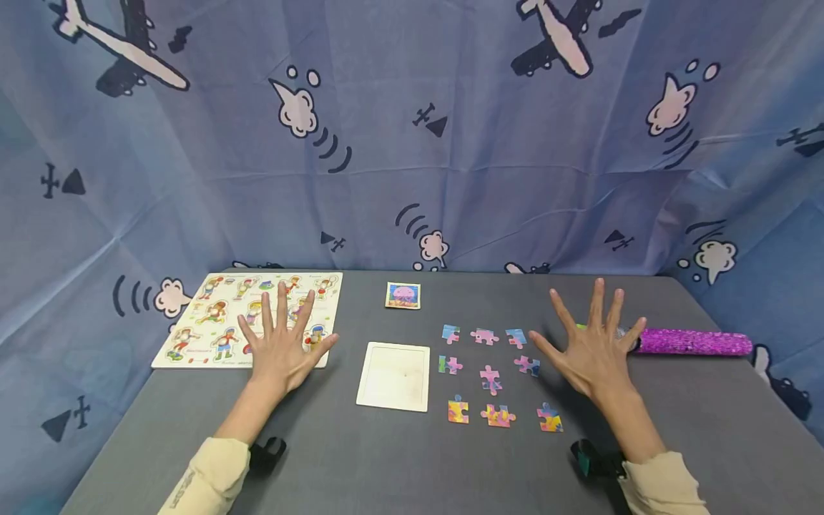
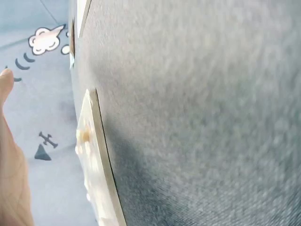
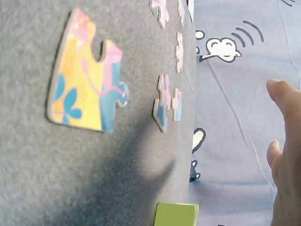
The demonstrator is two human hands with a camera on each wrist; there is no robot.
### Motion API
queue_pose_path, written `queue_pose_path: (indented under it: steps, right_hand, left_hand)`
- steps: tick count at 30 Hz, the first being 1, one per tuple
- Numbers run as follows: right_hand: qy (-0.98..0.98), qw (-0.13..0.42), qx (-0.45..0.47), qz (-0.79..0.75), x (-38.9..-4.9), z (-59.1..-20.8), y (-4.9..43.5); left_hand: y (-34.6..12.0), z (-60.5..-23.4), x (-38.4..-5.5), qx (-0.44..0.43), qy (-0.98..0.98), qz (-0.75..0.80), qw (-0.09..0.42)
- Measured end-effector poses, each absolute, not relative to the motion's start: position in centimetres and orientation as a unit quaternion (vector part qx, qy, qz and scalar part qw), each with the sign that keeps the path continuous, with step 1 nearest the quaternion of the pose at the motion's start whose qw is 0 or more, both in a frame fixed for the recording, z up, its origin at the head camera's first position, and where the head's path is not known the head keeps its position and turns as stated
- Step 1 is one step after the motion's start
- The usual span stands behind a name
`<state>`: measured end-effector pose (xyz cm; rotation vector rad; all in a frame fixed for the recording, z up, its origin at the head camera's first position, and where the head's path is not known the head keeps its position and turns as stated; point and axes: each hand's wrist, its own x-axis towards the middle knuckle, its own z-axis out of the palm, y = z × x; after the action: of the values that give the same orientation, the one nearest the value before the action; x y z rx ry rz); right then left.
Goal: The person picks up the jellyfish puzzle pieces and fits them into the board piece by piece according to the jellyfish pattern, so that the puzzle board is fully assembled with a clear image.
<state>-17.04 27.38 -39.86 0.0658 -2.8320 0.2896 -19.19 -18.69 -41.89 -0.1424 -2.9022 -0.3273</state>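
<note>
My left hand (image 1: 280,354), fingers spread and straight, overlaps the right part of a white board with sports figures (image 1: 206,332) in the head view. The left wrist view shows that board (image 2: 94,165) from its edge, with small knobs on its face. My right hand (image 1: 599,354), also spread wide with nothing held, is to the right of several loose jigsaw pieces (image 1: 498,415). A yellow, pink and blue corner piece (image 3: 84,80) lies large in the right wrist view. Between the hands sits a pale square puzzle tray (image 1: 393,377) with a raised rim.
A small square picture (image 1: 403,295) with a pink jellyfish-like figure lies behind the tray. Beyond my right hand is a glittery purple cylinder (image 1: 698,342); a green block-like end (image 3: 176,215) shows in the right wrist view. A blue patterned curtain (image 1: 386,143) hangs behind the grey table (image 1: 360,465).
</note>
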Motion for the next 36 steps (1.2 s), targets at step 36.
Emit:
queue_pose_path:
  steps: [36]
  right_hand:
    - [-0.946,0.134,0.171,0.240,-18.0,-39.9,23.4]
  left_hand:
    - [-15.7,-42.6,-17.8,-0.368,-0.891,-0.264,-0.043]
